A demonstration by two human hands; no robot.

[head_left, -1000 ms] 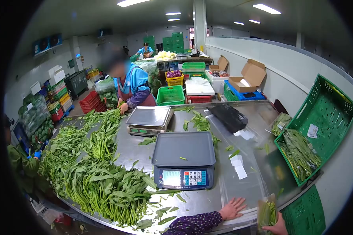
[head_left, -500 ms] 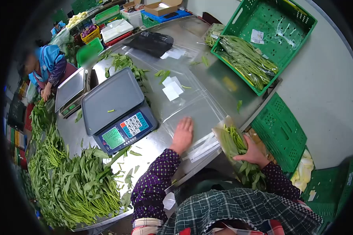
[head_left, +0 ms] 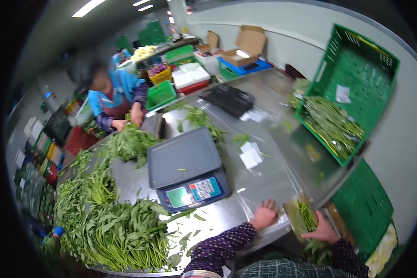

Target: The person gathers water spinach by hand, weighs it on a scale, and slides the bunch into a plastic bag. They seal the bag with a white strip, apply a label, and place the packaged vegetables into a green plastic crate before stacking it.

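Note:
My right hand (head_left: 323,229) is wrapped round a bagged bunch of greens (head_left: 306,216) at the table's near edge, cut stems at the top and leaves hanging below. My left hand (head_left: 265,215) rests on flat clear plastic bags (head_left: 250,194), its fingers bent; whether it grips a bag is unclear. To its left stands a dark scale (head_left: 184,157) with a lit display and a stem piece on its pan. A large heap of leafy greens (head_left: 120,231) covers the table's left part.
A green crate (head_left: 375,92) holding bagged greens (head_left: 333,124) is tilted at the right. A black plastic bag (head_left: 229,99) and white labels (head_left: 251,155) lie on the table (head_left: 282,111). Across it, a co-worker (head_left: 113,95) holds greens. Another crate (head_left: 363,208) stands lower right.
The view has swung back up and leftward after dipping. The co-worker has raised a bunch of greens beside the scale. My left hand's fingers are more bent; my right still grips the bagged greens.

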